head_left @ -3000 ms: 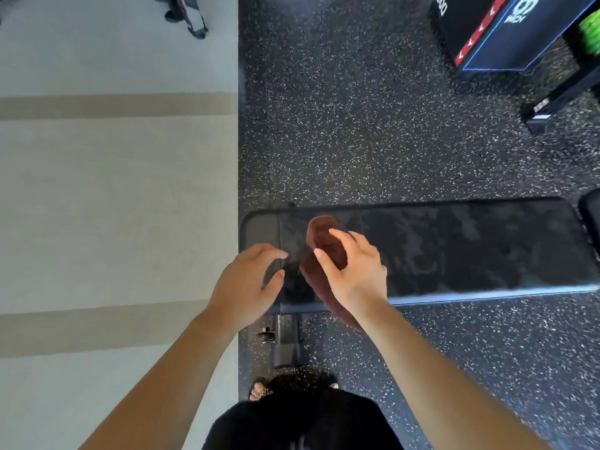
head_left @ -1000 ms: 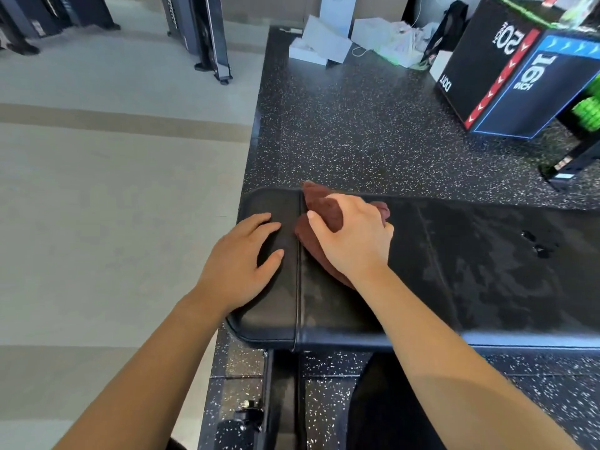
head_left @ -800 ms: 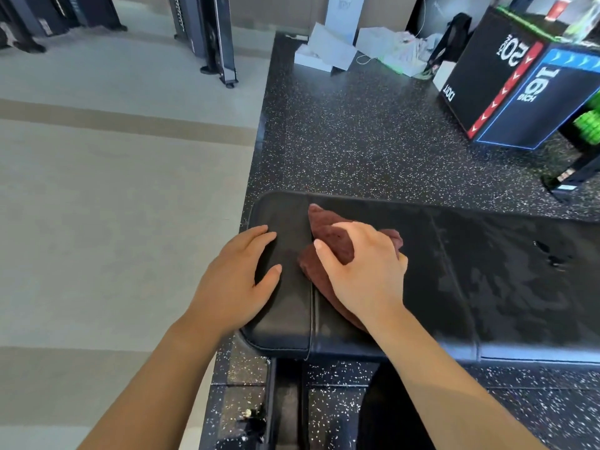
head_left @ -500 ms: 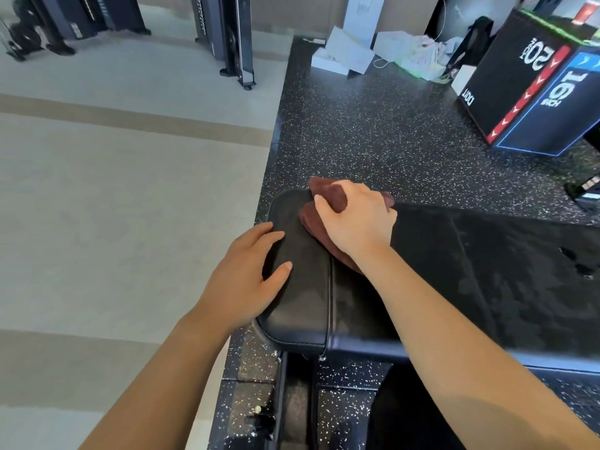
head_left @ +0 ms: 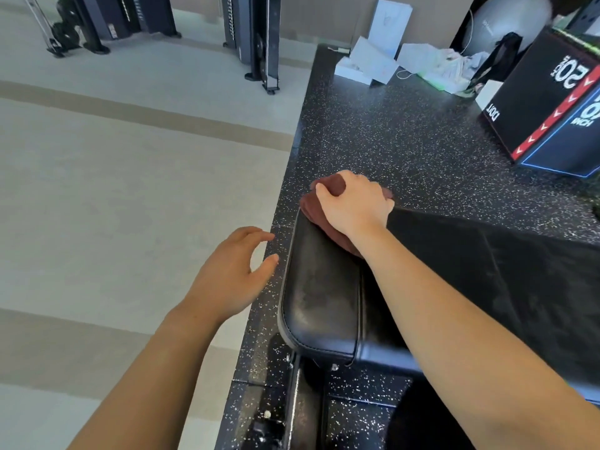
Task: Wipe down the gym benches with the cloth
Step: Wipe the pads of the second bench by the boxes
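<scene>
So my right hand (head_left: 355,203) clamps the cloth (head_left: 311,206) onto the bench's (head_left: 319,297) far left corner to scrub; left hand (head_left: 232,274) hovers open, clear of it.

The right hand (head_left: 355,203) presses a bunched maroon cloth (head_left: 313,206) onto the far left corner of the black bench (head_left: 321,297); the left hand (head_left: 232,274) hovers spread just left of it.

The scene is seen from a single head-worn camera, aimed forward and steeply down. The near end of the bench (head_left: 319,297) is viewed from close above, with both forearms entering from the bottom edge. The wide lens takes in the speckled floor (head_left: 406,134) and far wall.
</scene>
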